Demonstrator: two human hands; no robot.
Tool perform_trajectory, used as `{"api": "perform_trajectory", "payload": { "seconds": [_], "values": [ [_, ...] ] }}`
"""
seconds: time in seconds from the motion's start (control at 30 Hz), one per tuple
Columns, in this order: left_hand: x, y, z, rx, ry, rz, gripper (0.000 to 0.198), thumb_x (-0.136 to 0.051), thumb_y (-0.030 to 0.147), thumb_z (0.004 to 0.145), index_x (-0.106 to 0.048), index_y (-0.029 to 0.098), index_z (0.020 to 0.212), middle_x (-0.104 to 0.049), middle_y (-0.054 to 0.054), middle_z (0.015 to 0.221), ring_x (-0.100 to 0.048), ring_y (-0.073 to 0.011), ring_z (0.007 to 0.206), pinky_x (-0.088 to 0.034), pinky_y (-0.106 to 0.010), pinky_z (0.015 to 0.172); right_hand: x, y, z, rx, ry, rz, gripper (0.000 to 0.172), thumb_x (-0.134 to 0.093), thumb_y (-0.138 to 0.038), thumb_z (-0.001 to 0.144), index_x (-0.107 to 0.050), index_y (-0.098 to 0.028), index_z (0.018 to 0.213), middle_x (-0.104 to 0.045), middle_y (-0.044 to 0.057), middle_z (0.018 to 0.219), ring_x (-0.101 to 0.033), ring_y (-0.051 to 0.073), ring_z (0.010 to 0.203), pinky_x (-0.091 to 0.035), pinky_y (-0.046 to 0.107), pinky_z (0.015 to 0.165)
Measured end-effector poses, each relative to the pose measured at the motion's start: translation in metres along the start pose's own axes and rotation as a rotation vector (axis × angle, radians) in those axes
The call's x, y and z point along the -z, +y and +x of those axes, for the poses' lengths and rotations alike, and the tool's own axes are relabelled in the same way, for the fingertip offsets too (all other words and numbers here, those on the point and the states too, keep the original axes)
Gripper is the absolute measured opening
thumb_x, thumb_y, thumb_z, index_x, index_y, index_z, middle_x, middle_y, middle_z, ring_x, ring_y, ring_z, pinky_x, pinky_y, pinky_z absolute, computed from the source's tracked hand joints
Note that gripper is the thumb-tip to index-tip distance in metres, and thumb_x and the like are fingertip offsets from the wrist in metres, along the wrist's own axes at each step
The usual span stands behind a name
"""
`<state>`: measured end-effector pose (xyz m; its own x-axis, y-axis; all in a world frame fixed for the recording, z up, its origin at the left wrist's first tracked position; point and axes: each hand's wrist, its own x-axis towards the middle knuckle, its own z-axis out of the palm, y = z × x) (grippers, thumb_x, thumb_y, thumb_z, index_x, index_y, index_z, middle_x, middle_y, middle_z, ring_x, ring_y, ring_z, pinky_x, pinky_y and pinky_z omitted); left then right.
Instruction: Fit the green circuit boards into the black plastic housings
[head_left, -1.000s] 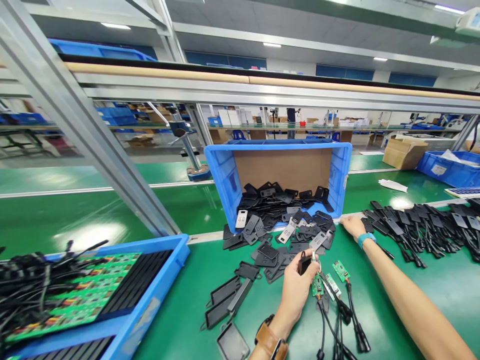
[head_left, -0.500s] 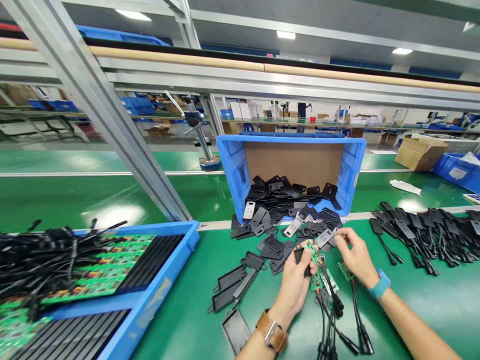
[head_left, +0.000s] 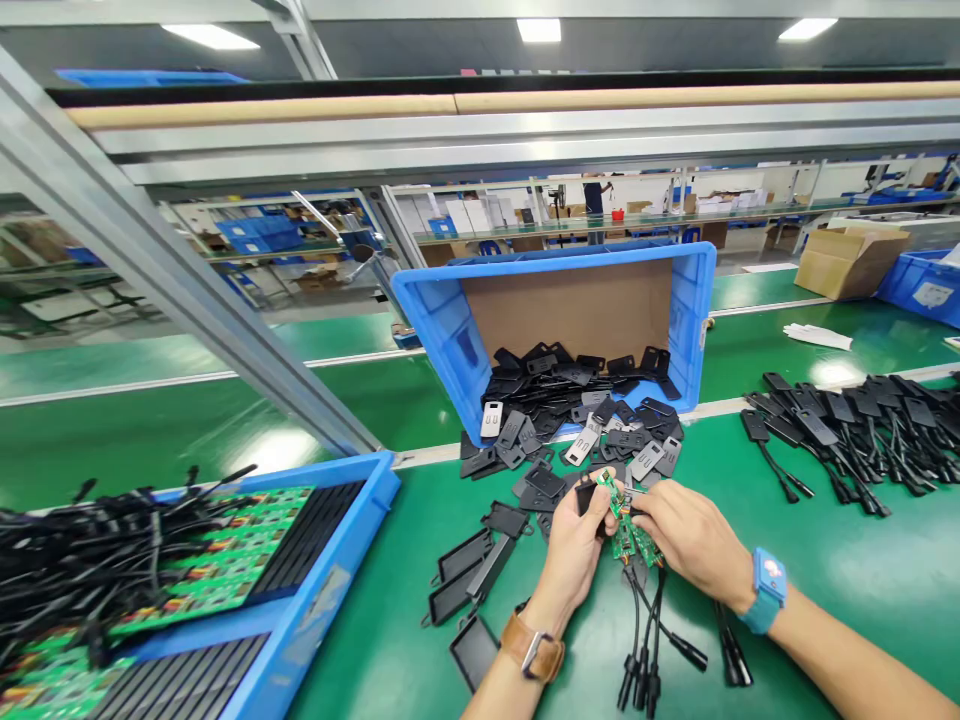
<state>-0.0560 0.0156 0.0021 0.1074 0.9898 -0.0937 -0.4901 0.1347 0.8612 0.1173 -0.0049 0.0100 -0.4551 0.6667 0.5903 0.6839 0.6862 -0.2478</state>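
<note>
Right hand (head_left: 690, 540) now closed in beside left hand (head_left: 574, 545), both pinching small green circuit board with black cable (head_left: 614, 496) above green counter (head_left: 825, 570). Likely best: grip board edges, keep cable slack untangled.

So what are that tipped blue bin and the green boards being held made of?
Blue bin: apparently moulded plastic, smooth and slightly glossy, with ribbed walls. Green boards: probably circuit-board laminate, green-coated, carrying small parts and black cables.

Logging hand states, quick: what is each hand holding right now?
Left hand: closed on a green circuit board.
Right hand: curled against that board; grip cannot be told.
</note>
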Motion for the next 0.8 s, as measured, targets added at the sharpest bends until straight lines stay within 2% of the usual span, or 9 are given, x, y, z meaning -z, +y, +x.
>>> {"api": "perform_trajectory", "payload": {
  "seconds": [0.1, 0.17, 0.27, 0.37, 0.47, 0.53, 0.67, 0.8],
  "values": [
    [0.003, 0.001, 0.0, 0.074, -0.103, 0.033, 0.037, -0.077, 0.041, 0.08, -0.067, 0.013, 0.102, -0.059, -0.002, 0.076, -0.044, -0.0062, 0.056, -0.036, -0.022, 0.054, 0.005, 0.007, 0.003, 0.06, -0.013, 0.067, 0.013, -0.047, -0.023, 0.1, -0.059, -0.018, 0.103, -0.065, 0.013, 0.11, -0.061, 0.024, 0.1, -0.055, 0.039, 0.082],
    [0.004, 0.001, 0.0, 0.105, -0.177, 0.057, 0.032, -0.074, 0.042, 0.082, -0.066, 0.012, 0.089, -0.056, -0.001, 0.07, -0.043, -0.0069, 0.056, -0.035, -0.022, 0.053, 0.008, 0.01, 0.004, 0.089, -0.033, 0.119, 0.009, -0.05, -0.022, 0.098, -0.059, -0.018, 0.101, -0.058, 0.016, 0.132, -0.054, 0.027, 0.122, -0.052, 0.044, 0.097],
    [0.003, 0.0, -0.001, 0.143, -0.233, 0.079, 0.033, -0.074, 0.043, 0.082, -0.062, 0.012, 0.077, -0.054, 0.0, 0.067, -0.044, -0.0071, 0.055, -0.035, -0.022, 0.052, 0.011, 0.012, 0.005, 0.106, -0.083, 0.223, 0.006, -0.053, -0.019, 0.096, -0.058, -0.019, 0.1, -0.056, 0.015, 0.137, -0.048, 0.025, 0.131, -0.047, 0.047, 0.107],
    [0.0, -0.001, -0.003, 0.194, -0.182, -0.004, 0.033, -0.074, 0.045, 0.081, -0.065, 0.013, 0.084, -0.057, -0.002, 0.071, -0.046, -0.0076, 0.055, -0.036, -0.021, 0.052, 0.014, 0.012, 0.006, 0.076, -0.072, 0.3, 0.007, -0.052, -0.017, 0.097, -0.058, -0.019, 0.099, -0.061, 0.013, 0.128, -0.051, 0.024, 0.126, -0.048, 0.046, 0.106],
    [-0.002, -0.004, -0.002, 0.282, -0.101, -0.179, 0.039, -0.065, 0.051, 0.086, -0.067, 0.013, 0.098, -0.064, -0.006, 0.083, -0.053, -0.0113, 0.061, -0.039, -0.023, 0.053, 0.017, 0.009, 0.007, 0.039, -0.001, 0.298, 0.009, -0.051, -0.017, 0.097, -0.059, -0.02, 0.096, -0.062, 0.013, 0.124, -0.053, 0.025, 0.124, -0.051, 0.047, 0.101],
    [-0.003, -0.008, -0.002, 0.323, -0.071, -0.261, 0.037, -0.06, 0.047, 0.089, -0.068, 0.012, 0.098, -0.066, -0.008, 0.086, -0.056, -0.0138, 0.064, -0.042, -0.025, 0.054, 0.018, 0.007, 0.007, 0.031, 0.028, 0.282, 0.008, -0.052, -0.017, 0.096, -0.06, -0.02, 0.095, -0.064, 0.013, 0.12, -0.054, 0.025, 0.123, -0.052, 0.047, 0.099],
    [-0.007, -0.014, -0.004, 0.301, 0.014, -0.336, 0.026, -0.064, 0.036, 0.089, -0.069, 0.011, 0.097, -0.068, -0.007, 0.087, -0.055, -0.0132, 0.067, -0.045, -0.025, 0.059, 0.012, 0.001, 0.004, 0.044, 0.006, 0.21, 0.007, -0.054, -0.018, 0.096, -0.061, -0.019, 0.096, -0.064, 0.013, 0.122, -0.055, 0.026, 0.121, -0.052, 0.049, 0.099],
    [-0.012, -0.016, -0.008, 0.261, 0.032, -0.32, 0.029, -0.072, 0.037, 0.084, -0.07, 0.014, 0.102, -0.07, -0.008, 0.098, -0.055, -0.0113, 0.068, -0.044, -0.023, 0.058, 0.001, -0.003, 0.001, 0.086, -0.059, 0.113, 0.009, -0.052, -0.018, 0.097, -0.061, -0.017, 0.099, -0.062, 0.015, 0.128, -0.052, 0.028, 0.128, -0.05, 0.05, 0.103]
  ]
}}
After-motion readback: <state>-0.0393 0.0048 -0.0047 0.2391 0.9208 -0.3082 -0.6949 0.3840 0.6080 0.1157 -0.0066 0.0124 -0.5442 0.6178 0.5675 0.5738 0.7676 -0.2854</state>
